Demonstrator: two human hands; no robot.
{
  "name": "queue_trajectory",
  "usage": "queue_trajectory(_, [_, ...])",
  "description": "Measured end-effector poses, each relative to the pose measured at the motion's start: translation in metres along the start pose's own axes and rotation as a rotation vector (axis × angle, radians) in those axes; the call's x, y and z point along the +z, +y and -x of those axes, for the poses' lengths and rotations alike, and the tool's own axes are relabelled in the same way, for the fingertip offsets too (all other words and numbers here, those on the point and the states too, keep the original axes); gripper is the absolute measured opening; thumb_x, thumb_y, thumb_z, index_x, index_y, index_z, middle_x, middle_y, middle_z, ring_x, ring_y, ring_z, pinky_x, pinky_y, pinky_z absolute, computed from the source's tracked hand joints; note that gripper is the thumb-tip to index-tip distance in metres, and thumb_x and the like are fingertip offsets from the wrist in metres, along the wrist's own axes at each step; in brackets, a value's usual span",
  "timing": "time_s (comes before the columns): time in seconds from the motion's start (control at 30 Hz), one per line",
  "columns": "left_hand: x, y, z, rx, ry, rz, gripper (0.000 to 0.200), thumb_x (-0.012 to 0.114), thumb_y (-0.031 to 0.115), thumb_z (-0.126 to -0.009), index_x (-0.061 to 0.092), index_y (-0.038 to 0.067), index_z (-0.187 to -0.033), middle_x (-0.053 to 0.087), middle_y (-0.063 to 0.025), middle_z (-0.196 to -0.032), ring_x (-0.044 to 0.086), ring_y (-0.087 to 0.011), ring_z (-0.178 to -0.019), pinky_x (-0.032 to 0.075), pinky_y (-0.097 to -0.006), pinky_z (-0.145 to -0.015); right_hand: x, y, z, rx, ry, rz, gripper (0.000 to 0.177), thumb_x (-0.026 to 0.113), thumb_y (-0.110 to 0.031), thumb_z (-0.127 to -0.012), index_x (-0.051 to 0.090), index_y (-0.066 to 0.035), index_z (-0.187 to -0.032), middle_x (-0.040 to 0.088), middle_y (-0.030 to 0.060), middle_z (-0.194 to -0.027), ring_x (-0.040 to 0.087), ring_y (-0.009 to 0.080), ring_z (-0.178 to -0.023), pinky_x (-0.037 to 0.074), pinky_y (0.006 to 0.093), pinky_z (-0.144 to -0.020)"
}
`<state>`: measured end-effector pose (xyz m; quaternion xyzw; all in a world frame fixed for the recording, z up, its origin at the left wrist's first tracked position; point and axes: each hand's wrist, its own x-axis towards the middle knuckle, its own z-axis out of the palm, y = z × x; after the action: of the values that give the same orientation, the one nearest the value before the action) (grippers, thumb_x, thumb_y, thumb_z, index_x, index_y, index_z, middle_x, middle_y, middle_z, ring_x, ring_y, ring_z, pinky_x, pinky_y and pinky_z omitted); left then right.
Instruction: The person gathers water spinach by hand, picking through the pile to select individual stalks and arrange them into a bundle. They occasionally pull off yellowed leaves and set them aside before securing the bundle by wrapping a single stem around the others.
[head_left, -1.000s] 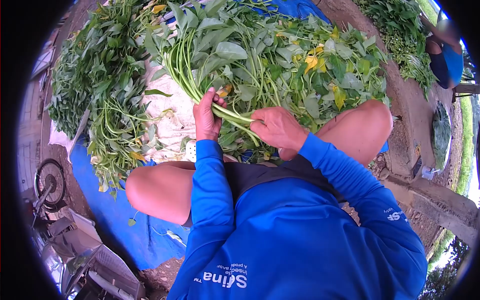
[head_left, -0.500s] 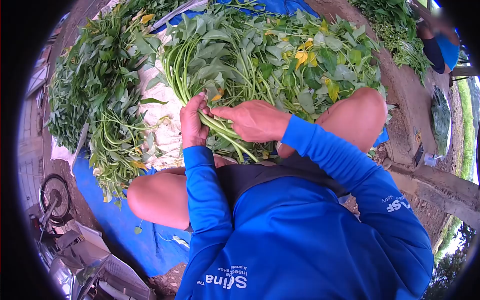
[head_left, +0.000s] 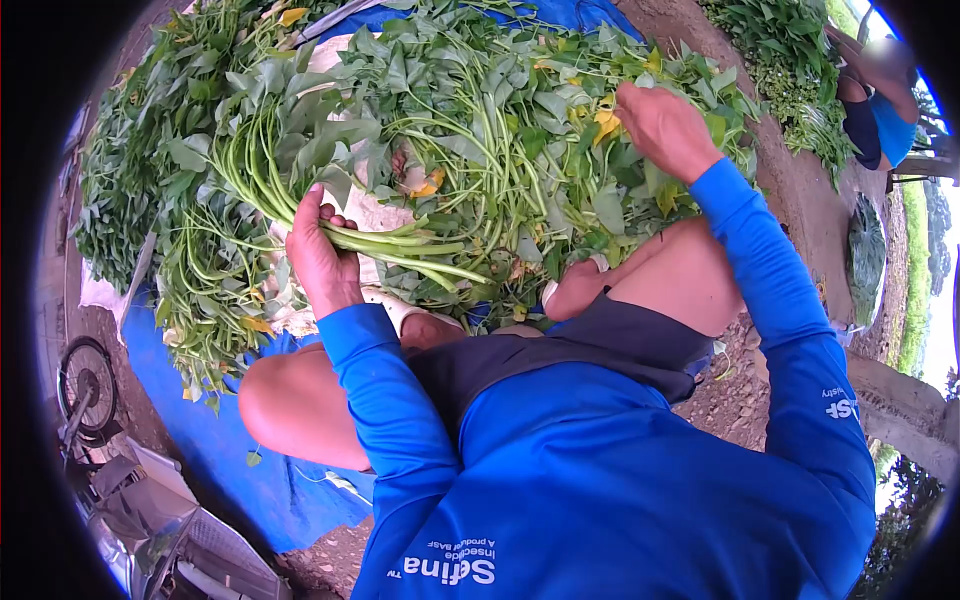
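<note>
Clamped in the left hand (head_left: 325, 258), stems (head_left: 405, 243) were apparently kept bundled; grip of the right hand (head_left: 668, 130) couldn't be told.

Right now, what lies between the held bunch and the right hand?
In the head view, loose leafy green stems, with a yellow leaf near the right hand.

A bright blue long-sleeved shirt (head_left: 620, 480) of smooth fabric clothes the worker, its cuffs (head_left: 352, 322) encircling the wrists just behind a bare left hand (head_left: 322, 262) and a bare right hand (head_left: 668, 128). White printed chest lettering (head_left: 447, 568), well behind the left hand, reads "Sefina" upside down, with "Insecticide" in smaller type; partial white sleeve lettering (head_left: 842, 408) marks the upper arm behind the right hand. Dark, near-black shorts (head_left: 610, 345) meet the shirt's hem, with white footwear (head_left: 392, 308) near the left hand.
</note>
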<state>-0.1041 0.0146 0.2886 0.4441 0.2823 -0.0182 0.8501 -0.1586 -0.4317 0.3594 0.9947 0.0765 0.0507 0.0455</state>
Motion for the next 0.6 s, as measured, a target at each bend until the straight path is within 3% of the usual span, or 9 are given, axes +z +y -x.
queue_trajectory(0.03, [0.0, 0.0, 0.0, 0.01, 0.018, -0.004, 0.019, 0.082, 0.016, -0.093, 0.066, 0.009, -0.1, 0.058, 0.0013, -0.073, 0.054, -0.0091, -0.057, 0.046, -0.0276, -0.054, 0.019, 0.031, -0.001, 0.127, 0.065, 0.173, 0.03, 0.066, -0.017, -0.097, 0.063, -0.004, -0.124, 0.07, 0.0205, -0.092, 0.069, 0.0413, -0.095, 0.056, 0.052, -0.085])
queue_trajectory(0.1, [0.002, -0.002, -0.002, 0.016, 0.041, 0.0, 0.019, 0.081, 0.016, -0.093, 0.065, 0.009, -0.1, 0.059, 0.001, -0.073, 0.055, -0.0092, -0.057, 0.045, -0.028, -0.054, 0.042, 0.031, -0.012, 0.247, 0.089, 0.195, 0.041, 0.067, -0.02, -0.095, 0.064, -0.004, -0.132, 0.073, 0.0228, -0.099, 0.071, 0.0409, -0.098, 0.057, 0.0505, -0.09])
queue_trajectory(0.17, [0.003, -0.008, -0.006, -0.014, 0.025, -0.011, 0.018, 0.081, 0.016, -0.093, 0.065, 0.009, -0.1, 0.058, 0.0013, -0.073, 0.055, -0.0094, -0.057, 0.045, -0.0279, -0.053, 0.067, 0.009, -0.031, 0.286, -0.039, -0.103, 0.04, 0.065, -0.02, -0.092, 0.068, -0.002, -0.128, 0.074, 0.0267, -0.105, 0.072, 0.042, -0.101, 0.057, 0.0504, -0.093])
queue_trajectory(0.23, [0.007, -0.014, -0.007, -0.034, 0.018, -0.017, 0.019, 0.08, 0.016, -0.092, 0.064, 0.006, -0.092, 0.057, -0.0001, -0.071, 0.054, -0.0116, -0.055, 0.047, -0.0314, -0.052, 0.098, -0.043, -0.062, 0.299, -0.338, -0.597, 0.029, 0.061, -0.019, -0.089, 0.077, 0.001, -0.102, 0.074, 0.0294, -0.105, 0.072, 0.0469, -0.101, 0.056, 0.0514, -0.095])
queue_trajectory(0.27, [0.012, -0.016, -0.004, -0.05, 0.022, -0.029, 0.02, 0.081, 0.017, -0.091, 0.064, 0.006, -0.094, 0.056, 0.0002, -0.071, 0.054, -0.0115, -0.056, 0.047, -0.0315, -0.052, 0.124, -0.068, -0.075, 0.258, -0.42, -0.489, 0.027, 0.065, -0.021, -0.087, 0.079, -0.001, -0.097, 0.075, 0.0293, -0.099, 0.072, 0.0478, -0.099, 0.057, 0.0521, -0.094])
queue_trajectory(0.3, [0.014, -0.018, 0.0, -0.061, 0.017, -0.051, 0.02, 0.081, 0.017, -0.091, 0.065, 0.006, -0.095, 0.056, 0.0002, -0.071, 0.054, -0.0115, -0.056, 0.046, -0.0316, -0.052, 0.156, -0.088, -0.083, 0.43, -0.435, -0.55, 0.028, 0.067, -0.022, -0.087, 0.08, -0.002, -0.102, 0.075, 0.0289, -0.107, 0.073, 0.0466, -0.104, 0.057, 0.0514, -0.096])
queue_trajectory(0.37, [0.014, -0.021, 0.004, -0.077, 0.012, -0.1, 0.02, 0.082, 0.019, -0.091, 0.066, 0.006, -0.095, 0.056, 0.0003, -0.071, 0.054, -0.0117, -0.057, 0.046, -0.0319, -0.052, 0.17, -0.127, -0.092, 0.61, -0.377, -0.483, 0.033, 0.071, -0.027, -0.087, 0.079, -0.001, -0.107, 0.076, 0.0256, -0.112, 0.074, 0.0442, -0.106, 0.057, 0.0499, -0.098])
queue_trajectory(0.5, [0.012, -0.018, 0.012, -0.082, 0.022, -0.152, 0.02, 0.081, 0.02, -0.091, 0.066, 0.007, -0.095, 0.057, -0.0003, -0.071, 0.055, -0.0124, -0.057, 0.046, -0.031, -0.052, 0.211, -0.125, -0.1, 0.769, -0.368, -0.549, 0.028, 0.067, -0.018, -0.09, 0.075, 0.0, -0.11, 0.075, 0.0268, -0.117, 0.072, 0.0449, -0.111, 0.056, 0.052, -0.099])
queue_trajectory(0.6, [0.011, -0.014, 0.01, -0.073, 0.031, -0.16, 0.02, 0.082, 0.019, -0.091, 0.067, 0.007, -0.097, 0.057, 0.0007, -0.071, 0.055, -0.0114, -0.057, 0.047, -0.0317, -0.053, 0.202, -0.108, -0.095, 0.714, -0.041, -0.735, 0.03, 0.072, -0.02, -0.089, 0.069, 0.001, -0.11, 0.075, 0.0248, -0.11, 0.072, 0.0456, -0.104, 0.057, 0.0515, -0.093])
